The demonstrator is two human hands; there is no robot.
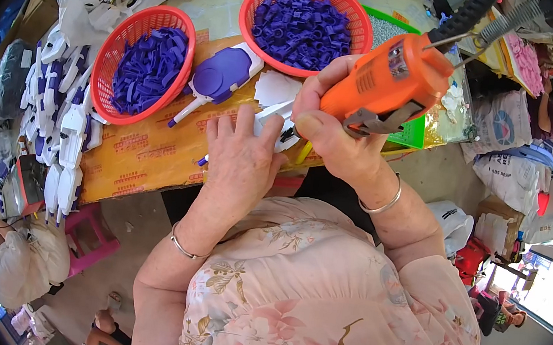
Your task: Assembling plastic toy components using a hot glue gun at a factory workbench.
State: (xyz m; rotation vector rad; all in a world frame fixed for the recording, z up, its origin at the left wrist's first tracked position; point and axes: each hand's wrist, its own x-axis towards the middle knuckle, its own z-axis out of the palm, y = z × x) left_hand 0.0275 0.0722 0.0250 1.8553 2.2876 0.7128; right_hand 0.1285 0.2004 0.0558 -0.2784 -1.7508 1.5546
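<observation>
My right hand [349, 136] is wrapped round an orange electric screwdriver [389, 83], its upper end toward the far right. Its tip is hidden behind my hand. My left hand [241, 151] lies over a white plastic housing [287, 119], fingers bent down onto it and holding it on the table. A small purple tip [203, 160] sticks out to the left of that hand. Beyond it lies another white housing with a purple round cover [222, 76] and a slim handle. Where the screwdriver meets the housing cannot be made out.
Red baskets of purple parts stand at the left [102, 88] and far middle [248, 16]. A green tray [414, 132] with small metal pieces is behind the screwdriver. White-and-purple housings [73, 129] are piled at the left edge of the orange-covered table [135, 160]. A coiled cable [512, 22] hangs above.
</observation>
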